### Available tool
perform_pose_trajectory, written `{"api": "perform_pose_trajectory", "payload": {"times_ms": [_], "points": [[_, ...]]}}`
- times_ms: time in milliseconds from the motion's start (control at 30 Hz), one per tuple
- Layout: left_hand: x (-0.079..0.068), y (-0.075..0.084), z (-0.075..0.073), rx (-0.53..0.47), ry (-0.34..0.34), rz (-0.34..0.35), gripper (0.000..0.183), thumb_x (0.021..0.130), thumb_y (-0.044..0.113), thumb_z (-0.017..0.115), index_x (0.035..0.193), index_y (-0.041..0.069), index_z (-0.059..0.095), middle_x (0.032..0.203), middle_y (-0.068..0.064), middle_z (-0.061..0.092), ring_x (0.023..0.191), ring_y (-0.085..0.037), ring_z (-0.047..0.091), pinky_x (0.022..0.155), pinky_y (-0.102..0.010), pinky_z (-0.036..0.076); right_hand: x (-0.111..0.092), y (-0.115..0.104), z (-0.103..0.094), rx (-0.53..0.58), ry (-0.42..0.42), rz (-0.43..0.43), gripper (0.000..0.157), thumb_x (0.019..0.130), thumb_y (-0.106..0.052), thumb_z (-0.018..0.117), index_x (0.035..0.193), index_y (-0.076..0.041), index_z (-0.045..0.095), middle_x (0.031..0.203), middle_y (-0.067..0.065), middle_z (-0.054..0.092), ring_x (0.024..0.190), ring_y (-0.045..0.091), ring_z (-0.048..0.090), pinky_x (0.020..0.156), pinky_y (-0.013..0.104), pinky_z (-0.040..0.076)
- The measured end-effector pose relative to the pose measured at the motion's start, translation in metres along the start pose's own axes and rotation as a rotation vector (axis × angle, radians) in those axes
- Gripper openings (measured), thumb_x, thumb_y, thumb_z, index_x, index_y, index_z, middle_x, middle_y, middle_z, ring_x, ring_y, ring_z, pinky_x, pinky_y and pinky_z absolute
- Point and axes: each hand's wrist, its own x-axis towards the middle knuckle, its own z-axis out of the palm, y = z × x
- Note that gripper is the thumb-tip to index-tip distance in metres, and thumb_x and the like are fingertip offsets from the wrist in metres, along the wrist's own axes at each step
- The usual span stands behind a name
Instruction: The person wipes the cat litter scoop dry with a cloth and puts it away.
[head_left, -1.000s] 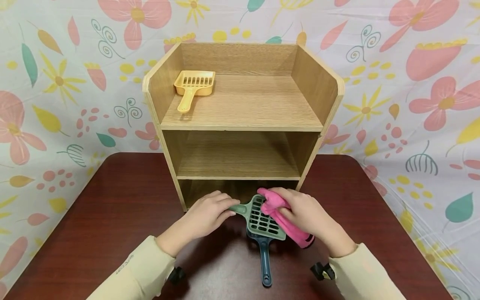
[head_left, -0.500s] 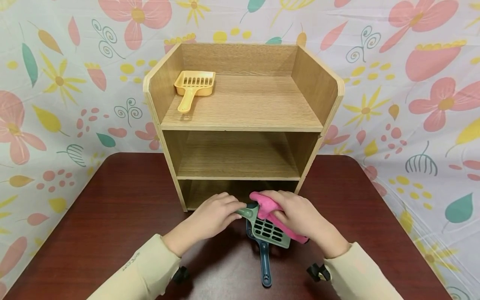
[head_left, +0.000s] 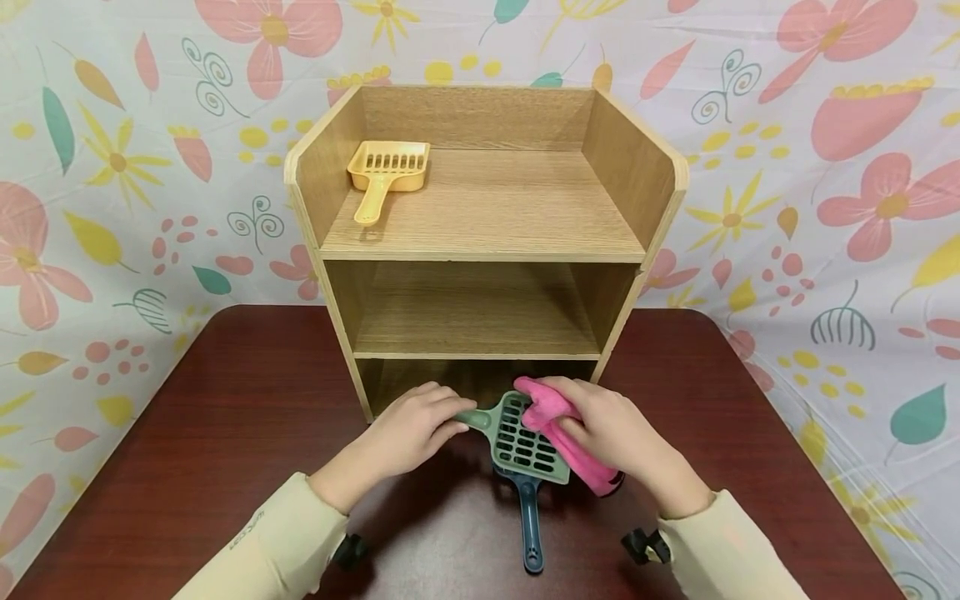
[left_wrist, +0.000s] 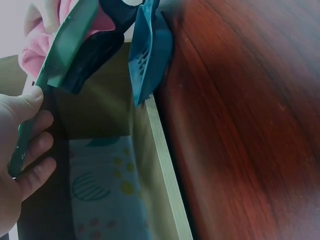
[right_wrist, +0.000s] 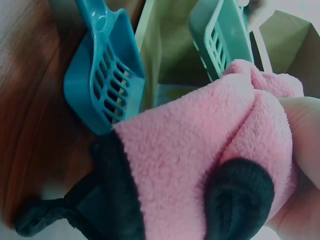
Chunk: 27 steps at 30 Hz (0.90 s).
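Observation:
My left hand (head_left: 408,427) pinches the handle of a green slotted litter scoop (head_left: 482,419) between thumb and fingers, holding it tilted in front of the shelf's lowest opening. In the right hand (head_left: 611,427) is a bunched pink cloth (head_left: 579,454) with dark edging, pressed against the green scoop's slotted face. A dark blue litter scoop (head_left: 530,525) lies on the table partly beneath the green one, its handle toward me. The left wrist view shows fingers curled around the green handle (left_wrist: 24,145). In the right wrist view, the cloth (right_wrist: 180,155) hides most of the fingers.
A wooden shelf unit (head_left: 483,256) stands at the back of the dark red table (head_left: 225,467). On its top level, at the left, sits a yellow litter scoop (head_left: 386,182). A flower-patterned curtain (head_left: 787,250) hangs behind.
Half a second ago the cloth lay nearer the green scoop's handle, and the scoop was slightly farther right. Both have shifted back to about where they were a second ago.

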Motion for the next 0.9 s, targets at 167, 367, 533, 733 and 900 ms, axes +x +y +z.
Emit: {"api": "perform_pose_trajectory", "payload": {"times_ms": [167,367,533,733,900], "points": [[0.006,0.004,0.000,0.008,-0.029,0.007,0.025,0.088,0.019,0.067,0.110,0.007,0.067,0.100,0.000,0.068,0.091,-0.016,0.060,0.084,-0.029,0.048,0.004,-0.004,0.003,0.012,0.003,-0.030,0.042,0.083,-0.018,0.069,0.124,-0.022,0.058,0.101,-0.002,0.068,0.081,0.014,0.062,0.073,0.038,0.052],[0.013,0.010,0.001,-0.003,-0.075,0.013,0.024,0.088,0.018,0.067,0.109,0.008,0.067,0.098,0.000,0.067,0.090,-0.015,0.060,0.084,-0.029,0.049,0.008,-0.009,0.006,0.019,-0.008,-0.089,0.042,0.085,-0.020,0.068,0.125,-0.021,0.057,0.104,-0.001,0.068,0.087,0.016,0.063,0.075,0.038,0.052],[0.012,0.011,0.001,-0.008,-0.070,0.008,0.024,0.087,0.019,0.068,0.109,0.008,0.067,0.098,0.000,0.067,0.090,-0.015,0.060,0.084,-0.028,0.049,0.005,-0.007,0.004,0.035,-0.031,-0.050,0.043,0.085,-0.020,0.068,0.126,-0.022,0.057,0.107,-0.002,0.067,0.088,0.015,0.063,0.076,0.039,0.052],[0.005,0.005,0.001,-0.019,-0.019,-0.002,0.024,0.087,0.020,0.068,0.108,0.009,0.067,0.099,0.001,0.068,0.089,-0.015,0.059,0.083,-0.028,0.049,-0.002,0.000,0.001,0.094,-0.033,0.032,0.046,0.084,-0.017,0.068,0.128,-0.022,0.055,0.105,0.000,0.068,0.081,0.013,0.061,0.073,0.036,0.051],[0.001,0.003,0.001,-0.002,0.002,-0.012,0.025,0.087,0.021,0.068,0.108,0.009,0.067,0.100,0.002,0.068,0.089,-0.015,0.059,0.083,-0.028,0.048,-0.009,0.007,0.002,0.177,0.007,0.057,0.046,0.084,-0.014,0.069,0.127,-0.021,0.055,0.103,0.002,0.069,0.083,0.012,0.062,0.074,0.035,0.051]]}}
